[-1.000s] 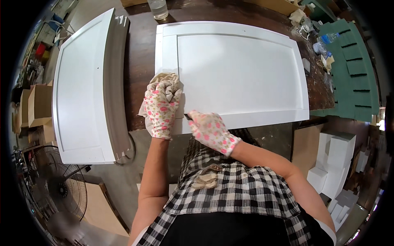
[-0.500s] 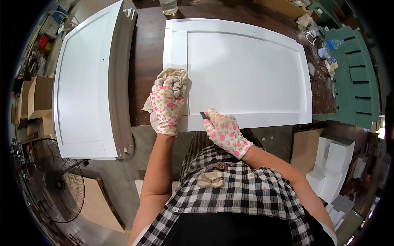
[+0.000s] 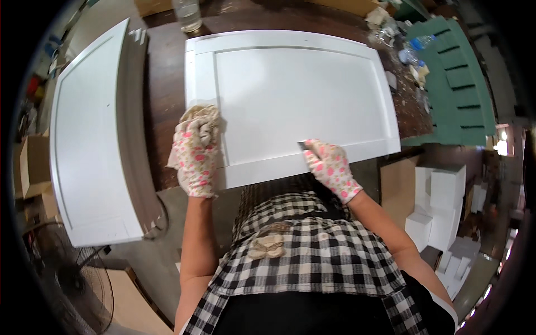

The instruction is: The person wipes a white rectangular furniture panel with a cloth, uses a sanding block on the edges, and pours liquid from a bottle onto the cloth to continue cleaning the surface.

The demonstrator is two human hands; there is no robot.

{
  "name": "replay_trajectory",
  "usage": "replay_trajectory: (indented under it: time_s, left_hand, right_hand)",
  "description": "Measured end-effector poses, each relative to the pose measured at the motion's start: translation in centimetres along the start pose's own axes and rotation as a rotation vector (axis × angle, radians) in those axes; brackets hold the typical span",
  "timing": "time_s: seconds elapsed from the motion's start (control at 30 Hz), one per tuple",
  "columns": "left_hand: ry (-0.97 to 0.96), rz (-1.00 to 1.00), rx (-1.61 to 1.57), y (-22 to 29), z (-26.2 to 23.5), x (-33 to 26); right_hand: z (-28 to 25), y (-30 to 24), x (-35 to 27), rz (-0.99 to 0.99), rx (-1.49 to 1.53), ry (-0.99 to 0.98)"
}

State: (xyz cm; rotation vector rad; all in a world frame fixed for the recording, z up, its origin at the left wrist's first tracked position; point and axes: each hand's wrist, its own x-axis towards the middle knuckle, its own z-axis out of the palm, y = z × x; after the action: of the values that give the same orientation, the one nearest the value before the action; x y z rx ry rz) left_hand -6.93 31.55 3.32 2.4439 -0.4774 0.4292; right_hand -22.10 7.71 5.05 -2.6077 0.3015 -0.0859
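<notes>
A white framed panel (image 3: 296, 95), like a cabinet door, lies flat on a dark brown table (image 3: 162, 100) in front of me. My left hand (image 3: 195, 156), in a flowered glove, is closed on a crumpled beige cloth (image 3: 202, 116) at the panel's left frame edge. My right hand (image 3: 333, 167), gloved alike, is closed over the panel's near edge. A small dark flat-tipped tool (image 3: 302, 145) sticks out between its thumb and fingers; most of it is hidden in the glove.
A stack of white panels (image 3: 92, 134) stands at the left. A glass jar of liquid (image 3: 188, 15) is at the back. Plastic bottles (image 3: 410, 56) and scraps lie by a green slotted board (image 3: 458, 84) at the right. A fan (image 3: 72, 279) stands at lower left.
The whole view has shifted, so panel and stack appear further left. My right hand has slid rightward along the panel's near edge. My left hand remains on the left frame with the cloth.
</notes>
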Motion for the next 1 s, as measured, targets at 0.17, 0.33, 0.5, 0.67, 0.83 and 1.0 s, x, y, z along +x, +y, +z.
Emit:
replay_trajectory:
  time_s: [0.17, 0.33, 0.5, 0.67, 0.83, 1.0]
  left_hand:
    - [-0.004, 0.012, -0.049, -0.8, 0.4, -0.2]
    - [-0.028, 0.011, -0.055, 0.4, 0.4, 0.1]
    - [-0.021, -0.02, -0.138, -0.1, 0.2, -0.1]
    - [-0.035, -0.004, -0.086, 0.8, 0.4, 0.1]
    - [0.007, -0.018, -0.115, -0.1, 0.7, -0.2]
    - [0.003, -0.002, -0.057, -0.1, 0.6, -0.1]
  right_hand:
    - [-5.5, 11.4, -3.6, 0.283, -0.145, 0.18]
    - [-3.7, 9.1, -3.9, 0.268, -0.051, 0.172]
    - [-3.6, 8.0, -3.2, 0.262, -0.119, 0.102]
    - [-9.1, 19.7, -6.1, 0.362, -0.253, 0.326]
    - [-6.5, 15.0, -5.1, 0.151, -0.022, 0.277]
    - [-11.4, 21.4, -5.5, 0.331, -0.21, 0.235]
